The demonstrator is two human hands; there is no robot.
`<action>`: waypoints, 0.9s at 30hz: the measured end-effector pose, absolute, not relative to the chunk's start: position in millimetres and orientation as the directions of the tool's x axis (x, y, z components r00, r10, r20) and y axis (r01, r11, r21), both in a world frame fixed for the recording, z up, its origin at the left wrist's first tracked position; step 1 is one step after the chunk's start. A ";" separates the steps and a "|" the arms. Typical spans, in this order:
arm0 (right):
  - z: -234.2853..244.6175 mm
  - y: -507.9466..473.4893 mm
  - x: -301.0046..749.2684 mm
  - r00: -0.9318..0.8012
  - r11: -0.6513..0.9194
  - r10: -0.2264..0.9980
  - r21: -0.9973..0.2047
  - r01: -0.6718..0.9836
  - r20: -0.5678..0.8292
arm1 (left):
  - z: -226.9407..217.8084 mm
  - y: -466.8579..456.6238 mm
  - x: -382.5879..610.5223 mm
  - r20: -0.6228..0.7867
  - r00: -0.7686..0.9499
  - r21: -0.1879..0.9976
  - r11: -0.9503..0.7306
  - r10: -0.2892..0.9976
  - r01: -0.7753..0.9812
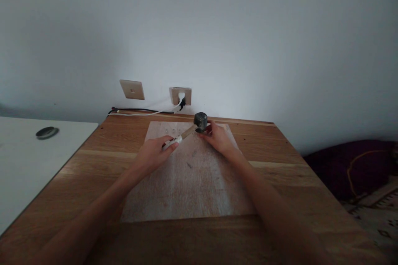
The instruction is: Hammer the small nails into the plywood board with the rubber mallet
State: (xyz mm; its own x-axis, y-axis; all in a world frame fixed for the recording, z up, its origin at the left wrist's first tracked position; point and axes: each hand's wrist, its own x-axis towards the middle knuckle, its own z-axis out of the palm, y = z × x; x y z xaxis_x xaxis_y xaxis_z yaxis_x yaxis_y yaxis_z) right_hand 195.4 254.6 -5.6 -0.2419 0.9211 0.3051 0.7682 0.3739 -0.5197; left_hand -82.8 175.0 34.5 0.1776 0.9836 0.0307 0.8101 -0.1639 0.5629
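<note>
My left hand (158, 149) is wrapped round the pale handle of a mallet (200, 121) with a dark, rounded head. The handle slants up to the right, over the far part of a thin, whitish wooden board (186, 190). My right hand (219, 136) is right beside the mallet head, its thumb and fingers curled together there. The head partly hides those fingertips, so whatever they pinch is not visible. A few tiny upright bits and a small dark mark show on the board's surface.
The board lies on a brown wooden table (93, 178) against a wall. White and black cables run along the back edge to a wall socket (185, 96). On a white surface (18, 165) at left lies a small dark round dish (46, 132). Purple fabric (351, 165) is at right.
</note>
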 end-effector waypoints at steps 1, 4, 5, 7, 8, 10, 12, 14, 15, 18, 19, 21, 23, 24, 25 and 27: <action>-4.4 251.7 200.1 -0.240 0.379 0.917 -0.511 0.772 0.317 | 34.2 175.2 -81.6 0.029 0.183 0.555 -0.168 0.983 0.815; 0.1 238.9 210.6 -0.270 0.417 0.898 -0.476 0.775 0.347 | 33.6 174.2 -78.8 0.005 0.173 0.578 -0.144 0.985 0.803; 1.9 233.1 211.3 -0.304 0.445 0.886 -0.463 0.766 0.350 | 33.6 173.6 -78.1 -0.001 0.167 0.581 -0.135 0.986 0.803; 6.2 219.6 206.7 -0.403 0.523 0.850 -0.447 0.726 0.341 | 34.4 172.7 -77.0 0.004 0.159 0.561 -0.134 0.987 0.817; 8.4 212.3 201.6 -0.471 0.574 0.818 -0.436 0.693 0.329 | 34.9 172.4 -76.7 0.009 0.158 0.547 -0.137 0.987 0.826; 12.3 198.0 188.2 -0.635 0.694 0.716 -0.383 0.609 0.290 | 35.9 171.9 -76.6 0.007 0.161 0.542 -0.139 0.987 0.828; 14.8 186.7 174.7 -0.768 0.796 0.597 -0.292 0.530 0.233 | 36.2 171.3 -77.5 -0.001 0.163 0.564 -0.134 0.987 0.815; 15.6 181.4 166.5 -0.807 0.828 0.553 -0.239 0.507 0.205 | 35.6 170.6 -79.2 -0.002 0.157 0.581 -0.127 0.988 0.804; 15.3 181.6 165.5 -0.794 0.818 0.569 -0.240 0.522 0.212 | 35.0 170.2 -80.3 0.000 0.151 0.583 -0.122 0.989 0.803; 12.3 194.8 175.3 -0.700 0.751 0.659 -0.286 0.595 0.274 | 33.0 169.3 -83.5 0.005 0.134 0.586 -0.112 0.991 0.802; 10.6 202.8 181.7 -0.649 0.716 0.698 -0.308 0.626 0.303 | 32.5 169.3 -84.2 0.004 0.133 0.592 -0.110 0.991 0.799; 6.4 221.6 196.1 -0.513 0.625 0.778 -0.359 0.693 0.363 | 31.7 169.6 -84.7 0.007 0.124 0.610 -0.103 0.992 0.786; 1.4 239.7 208.2 -0.372 0.526 0.838 -0.412 0.744 0.399 | 31.2 170.4 -84.1 0.013 0.111 0.626 -0.095 0.994 0.774; -1.1 246.9 212.3 -0.325 0.491 0.856 -0.435 0.755 0.403 | 31.0 170.9 -83.5 0.015 0.105 0.630 -0.091 0.994 0.771; -3.4 252.4 214.9 -0.293 0.466 0.868 -0.454 0.760 0.401 | 30.7 171.3 -83.0 0.014 0.104 0.633 -0.089 0.994 0.769; -7.0 258.1 216.4 -0.270 0.443 0.882 -0.480 0.758 0.387 | 29.9 171.9 -82.5 0.006 0.108 0.639 -0.087 0.994 0.765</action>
